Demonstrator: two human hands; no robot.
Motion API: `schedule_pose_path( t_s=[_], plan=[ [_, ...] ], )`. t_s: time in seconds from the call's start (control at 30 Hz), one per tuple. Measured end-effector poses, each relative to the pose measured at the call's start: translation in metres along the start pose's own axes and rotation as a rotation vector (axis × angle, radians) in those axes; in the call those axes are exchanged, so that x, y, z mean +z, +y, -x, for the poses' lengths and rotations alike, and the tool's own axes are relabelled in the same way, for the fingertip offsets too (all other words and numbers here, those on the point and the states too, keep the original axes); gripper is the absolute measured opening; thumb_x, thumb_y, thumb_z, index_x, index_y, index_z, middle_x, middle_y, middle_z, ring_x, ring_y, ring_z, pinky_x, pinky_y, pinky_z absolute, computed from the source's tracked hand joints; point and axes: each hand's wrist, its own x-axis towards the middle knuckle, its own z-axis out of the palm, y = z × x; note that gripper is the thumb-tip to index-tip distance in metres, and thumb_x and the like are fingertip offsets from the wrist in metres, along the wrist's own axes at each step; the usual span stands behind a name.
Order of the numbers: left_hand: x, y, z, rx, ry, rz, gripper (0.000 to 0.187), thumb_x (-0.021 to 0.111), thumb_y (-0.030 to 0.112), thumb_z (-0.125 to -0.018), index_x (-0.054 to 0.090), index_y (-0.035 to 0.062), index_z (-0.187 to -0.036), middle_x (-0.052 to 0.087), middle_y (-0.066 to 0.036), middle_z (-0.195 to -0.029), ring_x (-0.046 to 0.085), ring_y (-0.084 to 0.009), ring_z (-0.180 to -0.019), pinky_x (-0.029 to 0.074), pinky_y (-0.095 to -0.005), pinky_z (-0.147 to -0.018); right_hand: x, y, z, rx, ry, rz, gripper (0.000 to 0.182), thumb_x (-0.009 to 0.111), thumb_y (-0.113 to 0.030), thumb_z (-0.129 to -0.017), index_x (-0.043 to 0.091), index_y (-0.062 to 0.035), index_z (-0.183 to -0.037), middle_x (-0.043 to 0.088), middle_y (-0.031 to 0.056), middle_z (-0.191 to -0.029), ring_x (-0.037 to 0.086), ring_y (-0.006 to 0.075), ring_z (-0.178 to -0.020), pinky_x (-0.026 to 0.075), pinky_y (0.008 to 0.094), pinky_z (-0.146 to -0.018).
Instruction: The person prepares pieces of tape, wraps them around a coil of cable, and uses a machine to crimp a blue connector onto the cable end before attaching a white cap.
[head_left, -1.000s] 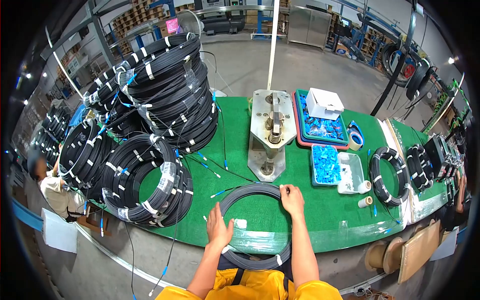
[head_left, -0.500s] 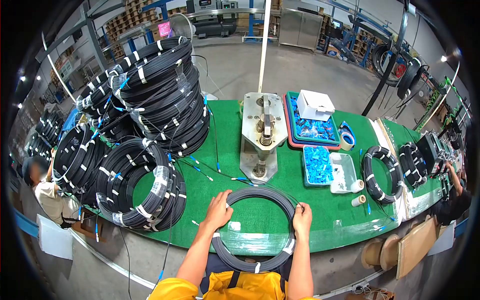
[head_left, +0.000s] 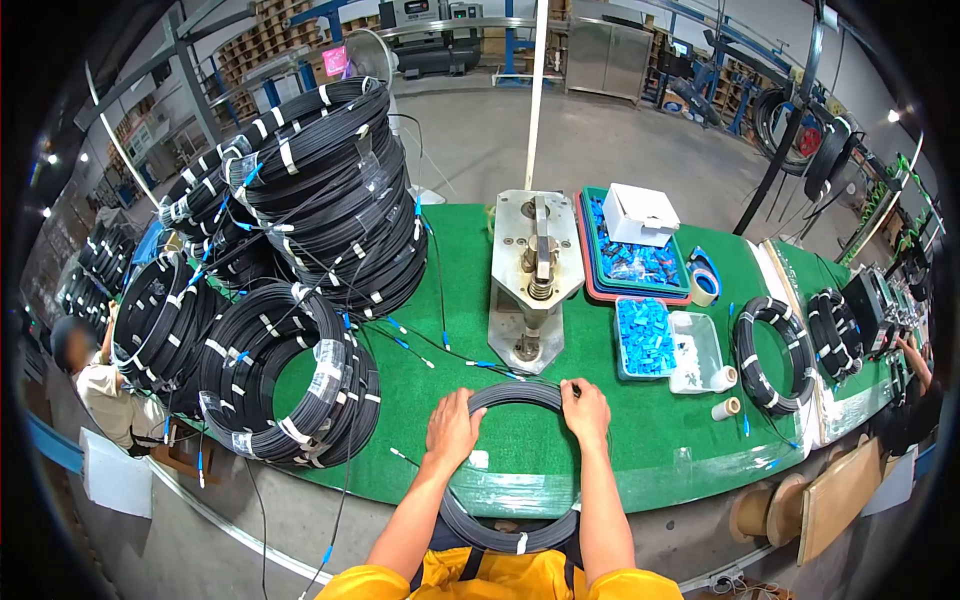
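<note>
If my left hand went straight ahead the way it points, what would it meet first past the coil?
Your left hand would probably meet the thin cable with blue fittings first, just in front of the metal press, though height is hard to judge here.

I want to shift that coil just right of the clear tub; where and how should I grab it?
I'd take the coil by its near rim, coming from your side with your right hand once free: fingers into the open middle, thumb outside. It lies flat, a ring showing green tabletop through its centre. Mind the blue-tipped lead near its edge.
</note>
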Motion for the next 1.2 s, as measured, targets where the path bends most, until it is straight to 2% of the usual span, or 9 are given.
schedule_pose_path(
  t_s=[0.17,0.27,0.37,0.47,0.6,0.77,0.9,1.03,1.2],
  plan=[
    [-0.001,0.0,-0.005,-0.005,-0.013,0.003,0.033,0.069,0.026,-0.087,0.055,0.0042,-0.108,0.064,-0.018,-0.1,0.06,-0.0378,-0.1,0.048,-0.0473,-0.083,-0.002,0.002,0.003,0.017,0.211,0.064,0.037,0.058,-0.047,-0.092,0.073,-0.0147,-0.104,0.064,0.0182,-0.106,0.058,0.0383,-0.102,0.041,0.0514,-0.089],
    [-0.004,0.003,-0.021,-0.101,-0.151,0.049,0.04,0.069,0.025,-0.088,0.054,0.0019,-0.118,0.062,-0.02,-0.111,0.059,-0.0385,-0.104,0.049,-0.0474,-0.087,-0.001,0.005,0.006,0.004,0.192,0.148,0.042,0.057,-0.051,-0.092,0.073,-0.0148,-0.104,0.061,0.0166,-0.107,0.054,0.0368,-0.104,0.037,0.0529,-0.091],
    [0.0,0.013,-0.041,-0.042,0.082,0.459,0.066,0.068,0.017,-0.09,0.038,-0.0004,-0.146,0.045,-0.023,-0.144,0.057,-0.0324,-0.117,0.046,-0.0417,-0.098,0.002,0.008,0.007,-0.012,0.247,0.164,0.044,0.057,-0.053,-0.092,0.074,-0.0138,-0.099,0.06,0.0142,-0.103,0.051,0.0343,-0.103,0.034,0.0529,-0.092],
    [0.022,0.003,-0.058,0.18,0.202,0.267,0.067,0.066,0.015,-0.091,0.035,0.0011,-0.149,0.042,-0.021,-0.149,0.055,-0.0307,-0.12,0.046,-0.0405,-0.098,-0.001,0.001,0.01,-0.007,0.291,0.15,0.042,0.06,-0.052,-0.089,0.075,-0.0129,-0.09,0.062,0.012,-0.099,0.05,0.0332,-0.103,0.032,0.0523,-0.093],
    [0.015,0.011,-0.062,-0.005,0.099,0.48,0.064,0.062,0.012,-0.093,0.033,0.0006,-0.149,0.038,-0.023,-0.151,0.041,-0.0375,-0.138,0.037,-0.0403,-0.111,-0.01,-0.006,0.011,0.016,0.238,0.133,0.04,0.065,-0.048,-0.084,0.077,-0.0099,-0.089,0.065,0.0122,-0.1,0.048,0.0335,-0.108,0.029,0.0506,-0.098],
    [0.01,0.015,-0.06,-0.052,0.18,0.605,0.037,0.064,0.01,-0.093,0.061,0.0075,-0.13,0.064,-0.011,-0.12,0.063,-0.0229,-0.1,0.05,-0.032,-0.078,-0.004,-0.001,0.01,-0.058,0.317,0.103,0.032,0.07,-0.044,-0.08,0.075,-0.0124,-0.078,0.063,0.0086,-0.091,0.047,0.0319,-0.105,0.029,0.0515,-0.095],
    [0.01,0.014,-0.057,-0.132,0.174,0.634,0.013,0.063,0.008,-0.092,0.072,0.0016,-0.1,0.069,-0.01,-0.093,0.064,-0.0228,-0.092,0.05,-0.033,-0.078,-0.004,0.002,0.011,-0.134,0.316,0.081,0.03,0.073,-0.04,-0.079,0.076,-0.0127,-0.093,0.06,0.0087,-0.1,0.046,0.0317,-0.109,0.029,0.0521,-0.098],
    [0.012,0.013,-0.053,0.155,0.134,0.527,0.014,0.066,0.009,-0.089,0.073,0.0028,-0.099,0.069,-0.011,-0.093,0.063,-0.0285,-0.09,0.049,-0.0362,-0.082,-0.004,-0.005,0.01,-0.416,0.399,0.118,0.042,0.074,-0.031,-0.077,0.068,-0.0135,-0.115,0.055,0.0104,-0.111,0.046,0.0319,-0.113,0.029,0.0515,-0.1],
    [0.013,0.024,-0.051,0.289,0.034,0.522,0.013,0.068,0.008,-0.088,0.073,0.0021,-0.098,0.07,-0.011,-0.093,0.063,-0.0253,-0.088,0.049,-0.0347,-0.081,-0.004,-0.031,0.01,-0.833,0.196,0.044,0.035,0.073,-0.031,-0.082,0.069,-0.0179,-0.114,0.056,0.0103,-0.125,0.044,0.0332,-0.125,0.03,0.0519,-0.104]
  ],
)
